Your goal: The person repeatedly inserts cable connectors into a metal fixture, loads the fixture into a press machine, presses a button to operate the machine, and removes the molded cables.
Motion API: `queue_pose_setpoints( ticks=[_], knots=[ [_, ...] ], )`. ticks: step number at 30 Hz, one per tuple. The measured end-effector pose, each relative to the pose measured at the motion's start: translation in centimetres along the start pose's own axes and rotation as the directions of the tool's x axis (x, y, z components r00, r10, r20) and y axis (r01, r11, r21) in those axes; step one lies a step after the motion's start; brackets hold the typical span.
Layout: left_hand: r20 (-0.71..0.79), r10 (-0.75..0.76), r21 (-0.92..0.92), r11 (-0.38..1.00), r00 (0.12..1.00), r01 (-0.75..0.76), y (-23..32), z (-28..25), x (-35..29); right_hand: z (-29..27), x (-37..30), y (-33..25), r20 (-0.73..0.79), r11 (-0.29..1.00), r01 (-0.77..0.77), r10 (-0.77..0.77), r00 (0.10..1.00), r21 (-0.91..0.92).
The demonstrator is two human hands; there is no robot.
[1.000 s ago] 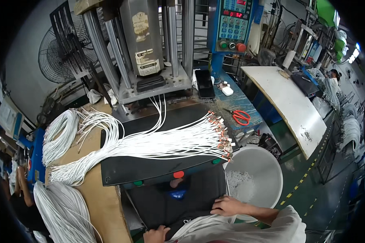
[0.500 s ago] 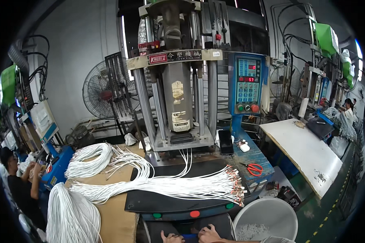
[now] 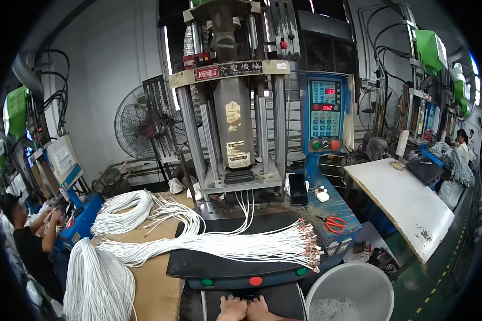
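Side by side at the bottom edge, my left hand [image 3: 232, 308] and my right hand [image 3: 258, 309] rest low between my dark-clothed legs, below the machine's front. Both have their fingers curled down over a dark edge; what they grip is hidden. In front of them, a wide bundle of white cables [image 3: 219, 243] lies across the black worktop [image 3: 193, 266], with small connectors at its right end. A few cables run from it up under the vertical press [image 3: 235, 123]. A green button [image 3: 207, 282] and a red button [image 3: 256, 281] sit on the front panel.
Coiled white cables [image 3: 124, 209] and a hanging cable bundle [image 3: 97, 281] lie left on cardboard. Red-handled scissors [image 3: 334, 223] and a phone [image 3: 298, 188] are right. A grey tub [image 3: 353, 291] holds clear scraps. A blue control box [image 3: 324, 112] stands behind. Co-workers sit at both sides.
My hands have come closer together and now lie side by side over the dark edge. The view has shifted slightly. The control box's red display reads differently. The cables stay in place.
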State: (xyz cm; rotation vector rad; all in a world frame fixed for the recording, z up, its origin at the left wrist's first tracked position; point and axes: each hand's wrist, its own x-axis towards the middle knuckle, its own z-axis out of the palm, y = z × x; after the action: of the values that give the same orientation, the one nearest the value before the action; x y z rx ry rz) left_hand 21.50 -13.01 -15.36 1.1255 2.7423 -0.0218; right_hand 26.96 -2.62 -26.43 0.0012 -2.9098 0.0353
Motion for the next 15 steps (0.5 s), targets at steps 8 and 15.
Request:
queue_pose_setpoints(
  ticks=[8,15],
  knots=[
    [-0.321,0.332,-0.505,0.733,0.887,-0.456,-2.1,-21.1,6.5,5.8,2.5,-4.5,0.355,-0.062,-0.473,0.747,0.562,0.879],
    [-0.547,0.447,-0.207,0.747,0.708,-0.632,-2.3,-17.3,20.3,3.2,5.7,-4.1,0.564,-0.090,-0.697,0.663,0.491,0.712]
  ],
)
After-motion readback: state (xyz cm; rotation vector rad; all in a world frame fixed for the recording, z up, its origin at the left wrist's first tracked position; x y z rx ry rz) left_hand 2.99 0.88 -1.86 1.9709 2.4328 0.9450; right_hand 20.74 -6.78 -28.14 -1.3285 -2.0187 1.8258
